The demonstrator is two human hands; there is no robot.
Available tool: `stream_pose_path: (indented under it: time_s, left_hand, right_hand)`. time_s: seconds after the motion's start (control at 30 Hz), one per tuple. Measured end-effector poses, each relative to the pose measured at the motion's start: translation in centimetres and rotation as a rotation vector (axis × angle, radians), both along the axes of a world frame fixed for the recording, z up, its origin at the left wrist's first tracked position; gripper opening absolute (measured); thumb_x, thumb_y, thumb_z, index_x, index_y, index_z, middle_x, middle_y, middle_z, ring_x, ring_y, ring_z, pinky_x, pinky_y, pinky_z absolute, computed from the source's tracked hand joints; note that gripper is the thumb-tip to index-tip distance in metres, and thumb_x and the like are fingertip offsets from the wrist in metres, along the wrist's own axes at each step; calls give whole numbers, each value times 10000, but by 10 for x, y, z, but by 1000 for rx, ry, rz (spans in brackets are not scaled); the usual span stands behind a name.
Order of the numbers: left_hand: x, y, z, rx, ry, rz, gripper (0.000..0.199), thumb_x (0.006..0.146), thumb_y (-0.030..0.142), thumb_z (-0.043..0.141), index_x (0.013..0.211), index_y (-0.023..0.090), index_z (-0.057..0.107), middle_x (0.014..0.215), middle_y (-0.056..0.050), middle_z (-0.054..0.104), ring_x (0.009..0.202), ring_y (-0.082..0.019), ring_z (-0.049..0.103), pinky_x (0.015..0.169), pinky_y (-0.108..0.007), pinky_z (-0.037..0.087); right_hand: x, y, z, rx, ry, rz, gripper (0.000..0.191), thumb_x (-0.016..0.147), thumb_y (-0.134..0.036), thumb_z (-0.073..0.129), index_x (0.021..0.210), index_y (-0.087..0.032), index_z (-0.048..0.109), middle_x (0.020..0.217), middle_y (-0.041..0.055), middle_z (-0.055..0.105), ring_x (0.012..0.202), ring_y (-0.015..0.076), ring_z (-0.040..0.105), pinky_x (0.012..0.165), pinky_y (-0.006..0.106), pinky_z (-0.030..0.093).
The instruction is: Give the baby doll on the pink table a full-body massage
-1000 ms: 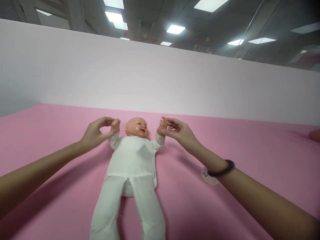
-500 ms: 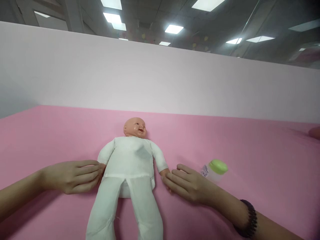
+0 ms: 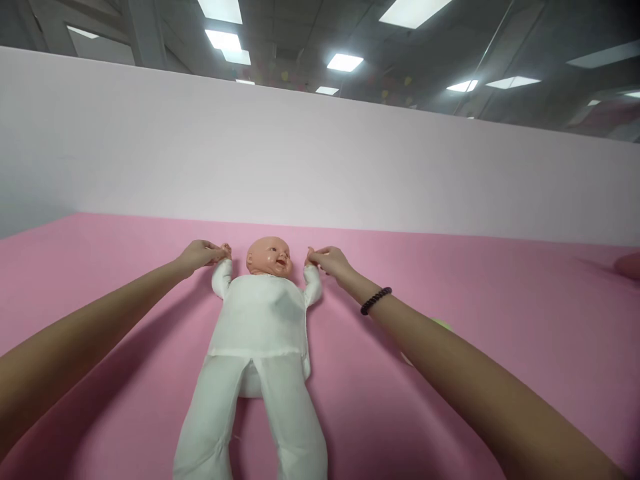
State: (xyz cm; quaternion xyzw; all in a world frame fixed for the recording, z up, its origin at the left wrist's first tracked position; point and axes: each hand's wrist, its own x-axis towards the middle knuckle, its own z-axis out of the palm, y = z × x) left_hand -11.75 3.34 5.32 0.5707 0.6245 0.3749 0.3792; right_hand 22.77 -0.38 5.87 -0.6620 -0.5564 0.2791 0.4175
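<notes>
Head camera put my view right along both bare forearms, which reached in from the bottom corners over a baby doll point(image 3: 257, 320) lying face up on a pink counter point(image 3: 525, 300). Its white cloth legs pointed back toward me, and its white suit point(image 3: 257, 320) looked smooth over the soft body. Half a second earlier the hands had been low beside the doll's body, with the doll's arms down. Now those arms were bent up on either side of its head point(image 3: 269, 257). My left hand point(image 3: 199, 257) pinched the doll's small plastic hand point(image 3: 226, 251) between thumb and fingers, and my right hand point(image 3: 333, 261) pinched the other one point(image 3: 311, 257) the same way. Neither hand was spread. A dark beaded bracelet point(image 3: 376, 301) circled the right wrist. Beyond that forearm, only a sliver of a green bottle cap point(image 3: 443, 324) showed, the rest hidden. A pink lump point(image 3: 629, 265) sat at the far right edge of the counter, before a pale wall point(image 3: 320, 160) under bright ceiling lights point(image 3: 344, 63).
</notes>
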Motion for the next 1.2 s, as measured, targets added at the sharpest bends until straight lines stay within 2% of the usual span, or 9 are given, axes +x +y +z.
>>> stream_pose_path:
  time_s: [0.17, 0.33, 0.5, 0.6, 0.67, 0.77, 0.93, 1.07, 1.2]
  left_hand:
    - [-1, 22, -21, -176, 77, -82, 379, 428, 449, 898, 602, 176, 702, 748, -101, 741, 845, -271, 711, 702, -314, 546]
    - [9, 17, -19, -78, 108, -81, 359, 467, 445, 898, 632, 197, 697, 713, -75, 731, 849, -299, 717, 722, -348, 556]
    - [10, -42, -13, 558, 130, -11, 451, 763, 470, 764, 1113, 193, 701, 1099, -94, 759, 1026, -257, 711, 926, -381, 560]
    - [-5, -86, -16, 1007, 321, -206, 290, 850, 300, 734, 1122, 225, 669, 1064, -66, 747, 971, -209, 712, 894, -353, 578]
    - [-19, -110, -19, 1143, 430, -505, 230, 876, 189, 710, 1095, 249, 671, 958, -35, 750, 882, -176, 719, 825, -304, 595]
    - [-36, -132, -19, 1082, 538, -851, 299, 954, 111, 576, 1197, 263, 659, 1020, -56, 767, 946, -180, 732, 839, -293, 616]
    - [-42, -145, -12, 1097, 662, -1059, 366, 949, 73, 548, 1126, 344, 719, 1092, -17, 782, 1050, -181, 739, 1010, -344, 598]
    - [-45, -146, -15, 752, 586, -981, 245, 925, 252, 616, 1049, 414, 750, 1070, -9, 785, 1011, -210, 754, 961, -372, 631]
    - [-54, -141, -28, 538, 409, -728, 107, 829, 452, 700, 894, 398, 766, 924, -39, 778, 890, -272, 757, 860, -437, 650]
  right_hand:
    - [-1, 3, -20, -156, -15, 106, 264, 760, -368, 727, 621, -189, 593, 516, -6, 519, 524, 129, 495, 514, 262, 359]
    - [-5, 4, -19, -117, 24, 49, 210, 741, -344, 756, 795, -179, 638, 632, 18, 622, 620, 170, 592, 568, 271, 434]
    - [2, -33, -5, 244, 184, 15, 570, 750, -399, 782, 1214, -185, 531, 987, 65, 722, 836, 187, 656, 786, 330, 535]
    - [14, -81, -6, 505, 20, 165, 602, 785, -401, 780, 1287, -215, 503, 1005, 55, 701, 824, 183, 620, 798, 364, 534]
    - [21, -112, -13, 620, -112, 273, 612, 830, -326, 757, 1368, -240, 477, 1023, 51, 687, 878, 195, 630, 815, 369, 539]
    - [27, -145, -29, 736, -315, 412, 605, 860, -188, 703, 1412, -256, 464, 1073, 59, 683, 935, 206, 652, 830, 358, 544]
    - [32, -165, -50, 628, -457, 699, 305, 907, -30, 526, 1130, -237, 552, 845, -15, 665, 766, 150, 614, 792, 320, 497]
    - [35, -171, -56, 644, -561, 801, 295, 950, 3, 432, 1101, -220, 552, 782, -23, 640, 718, 143, 573, 719, 308, 444]
    - [36, -170, -50, 731, -572, 734, 349, 926, -29, 517, 1193, -248, 567, 811, -10, 661, 728, 165, 608, 720, 338, 460]
